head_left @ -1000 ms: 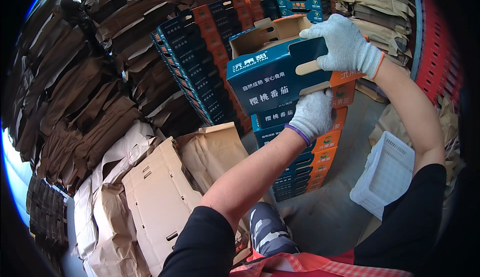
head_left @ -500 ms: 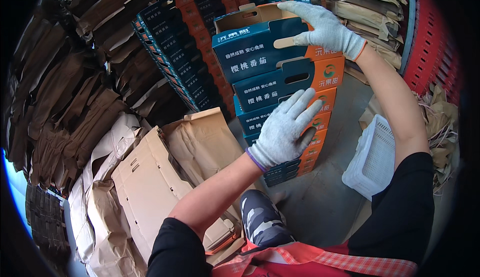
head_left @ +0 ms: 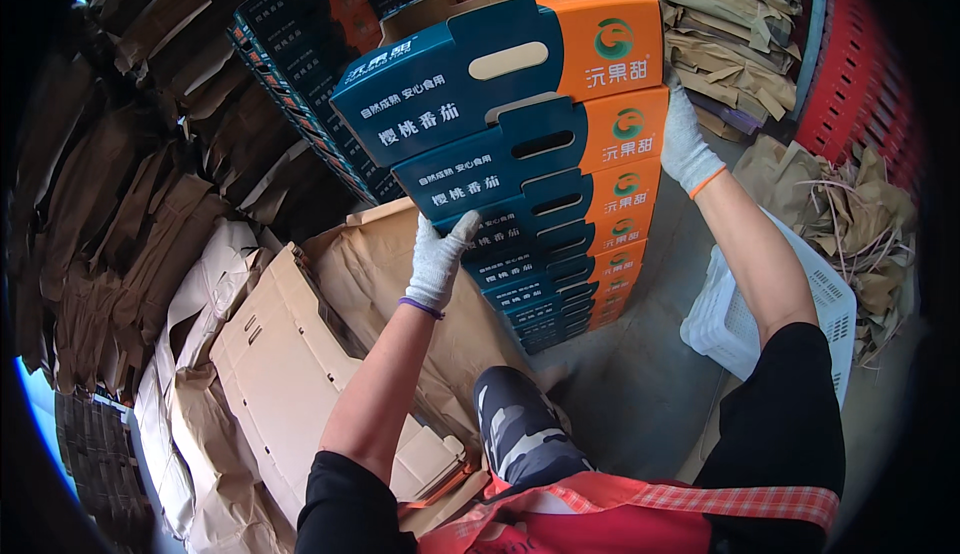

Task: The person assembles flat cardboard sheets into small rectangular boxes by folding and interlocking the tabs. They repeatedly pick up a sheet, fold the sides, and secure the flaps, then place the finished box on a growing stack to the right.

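A tall stack of blue and orange cardboard boxes stands in front of me. Its top box has an oval handle hole and an open top with a brown inside. My left hand, in a grey-white glove, grips the left edge below the upper boxes, its thumb across the front. On the opposite side, my gloved right hand presses against the stack near the second box; its fingertips are partly hidden behind the edge.
Flat brown cardboard blanks lie at lower left beside crumpled brown paper. More stacked boxes rise behind. At right are a white plastic basket, paper scraps and red perforated crates.
My right hand has moved from the top box's handle down to the stack's right side. My left hand has shifted left to its left edge. The upper boxes appear closer.
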Tool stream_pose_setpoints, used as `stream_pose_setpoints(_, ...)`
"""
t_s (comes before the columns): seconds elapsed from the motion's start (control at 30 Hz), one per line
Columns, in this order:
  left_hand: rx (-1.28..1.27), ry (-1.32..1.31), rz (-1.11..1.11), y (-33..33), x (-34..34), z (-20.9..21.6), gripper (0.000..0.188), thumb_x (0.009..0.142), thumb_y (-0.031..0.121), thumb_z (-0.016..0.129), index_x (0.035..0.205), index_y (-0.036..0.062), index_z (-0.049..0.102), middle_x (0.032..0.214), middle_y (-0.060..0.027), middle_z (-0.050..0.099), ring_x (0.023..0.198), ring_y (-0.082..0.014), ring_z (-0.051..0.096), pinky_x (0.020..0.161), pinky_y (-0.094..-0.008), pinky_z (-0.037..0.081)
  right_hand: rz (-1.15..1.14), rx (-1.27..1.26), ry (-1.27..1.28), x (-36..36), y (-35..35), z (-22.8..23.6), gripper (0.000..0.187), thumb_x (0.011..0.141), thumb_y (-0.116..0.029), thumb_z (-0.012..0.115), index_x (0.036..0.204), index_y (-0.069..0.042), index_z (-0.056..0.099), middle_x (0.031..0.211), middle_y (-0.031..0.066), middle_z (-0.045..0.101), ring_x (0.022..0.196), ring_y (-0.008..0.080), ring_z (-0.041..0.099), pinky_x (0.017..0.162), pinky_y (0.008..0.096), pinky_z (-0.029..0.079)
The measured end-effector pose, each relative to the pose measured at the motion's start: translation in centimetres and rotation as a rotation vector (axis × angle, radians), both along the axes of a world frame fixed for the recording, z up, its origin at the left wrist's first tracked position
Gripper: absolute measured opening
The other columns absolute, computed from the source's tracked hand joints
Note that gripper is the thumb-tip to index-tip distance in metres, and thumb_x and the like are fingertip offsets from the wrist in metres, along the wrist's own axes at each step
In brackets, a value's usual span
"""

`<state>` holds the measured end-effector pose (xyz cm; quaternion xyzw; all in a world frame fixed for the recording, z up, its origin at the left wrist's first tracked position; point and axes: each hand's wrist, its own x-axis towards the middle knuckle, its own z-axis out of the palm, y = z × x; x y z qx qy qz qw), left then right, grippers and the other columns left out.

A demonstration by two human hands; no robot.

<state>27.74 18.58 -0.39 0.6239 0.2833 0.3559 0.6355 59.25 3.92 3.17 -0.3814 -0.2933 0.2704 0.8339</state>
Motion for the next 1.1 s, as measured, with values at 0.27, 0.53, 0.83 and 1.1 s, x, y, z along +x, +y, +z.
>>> stream_pose_setpoints(0.27, 0.574, 0.259, 0.238, -0.1, -14.8, -6.5, 0.08, 0.084, 0.025, 0.07, 0.148, 0.0022, 0.026, 0.149, -0.021, 0.033, 0.139, -0.0293, 0.032, 0.113, -0.0356, 0.028, -0.813, -0.043, -0.064, -9.7, -4.6, -4.5, 0.027, 0.099, -0.023, 0.047, 0.118, -0.007, 0.057, 0.126, 0.0086, 0.057, 0.118, 0.017, 0.051, 0.101, 0.0352, 0.038)
stream_pose_setpoints(0.53, 0.487, 1.332, 1.036, -6.1, -53.6, -18.5, 0.098, 0.078, 0.035, 0.07, 0.151, 0.0045, 0.013, 0.153, -0.0241, 0.021, 0.141, -0.0388, 0.021, 0.114, -0.0507, 0.018, 1.046, -0.728, -0.343, -37.7, -0.1, -17.8, 0.023, 0.091, -0.016, 0.063, 0.109, -0.002, 0.067, 0.096, 0.0041, 0.069, 0.085, 0.0104, 0.064, 0.075, 0.0247, 0.052)
stream_pose_setpoints(0.83, -0.251, 0.759, 1.065, -2.9, -61.7, -19.8, 0.08, 0.085, 0.052, 0.062, 0.135, -0.0069, 0.044, 0.131, -0.0268, 0.053, 0.124, -0.0346, 0.05, 0.102, -0.037, 0.039, 0.378, -1.192, -1.034, -51.9, 15.6, -17.2, 0.1, 0.077, -0.049, 0.07, 0.146, 0.003, 0.021, 0.148, 0.0249, 0.03, 0.135, 0.0353, 0.036, 0.109, 0.0408, 0.033)
stream_pose_setpoints(1.1, -0.865, -0.297, 0.616, -10.8, -63.1, -15.8, 0.028, 0.084, 0.026, 0.071, 0.102, 0.0054, 0.066, 0.086, -0.0067, 0.066, 0.083, -0.0142, 0.063, 0.075, -0.0281, 0.052, 1.151, -1.074, 0.093, -40.0, 15.6, -14.9, 0.037, 0.089, -0.02, 0.065, 0.12, -0.001, 0.059, 0.107, 0.0127, 0.067, 0.091, 0.0238, 0.068, 0.083, 0.0385, 0.055)
